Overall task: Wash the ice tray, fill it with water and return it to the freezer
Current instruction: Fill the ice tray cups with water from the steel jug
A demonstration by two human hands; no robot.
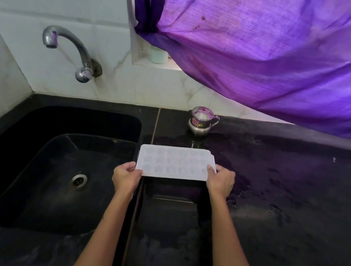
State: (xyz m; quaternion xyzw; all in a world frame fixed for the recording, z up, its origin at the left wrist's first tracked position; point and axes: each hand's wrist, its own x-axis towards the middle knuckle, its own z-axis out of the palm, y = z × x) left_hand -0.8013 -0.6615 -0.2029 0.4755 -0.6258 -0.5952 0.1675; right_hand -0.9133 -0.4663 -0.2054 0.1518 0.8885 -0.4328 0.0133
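Ice tray (174, 161): white, flat, rectangular, with rows of small flower-shaped cells showing faintly through its top; held level over the black counter (281, 193), just right of the sink, its left end reaching the sink's edge

Left hand (126, 178): grasps the tray's near left corner, thumb on top, fingers curled beneath

Right hand (221, 182): grasps the tray's near right corner, thumb on top, fingers wrapped under the edge

Both forearms bare, reaching in from the bottom of the view

Sink (46, 185): black, deep, set into the counter at left; metal drain (79, 180) in its floor

Counter: dark stone, wet, with water pooled and beaded to the right of the tray

Small steel pot (200, 122): lidded, with spout and a red label, standing at the back of the counter beyond the tray, well apart from it

Tap (71, 51): curved metal, fixed to the white tiled wall above the sink; no water seen at its mouth

Purple curtain (260, 51): hanging across the upper right, over a window ledge with a pale container (158, 56) half hidden behind it
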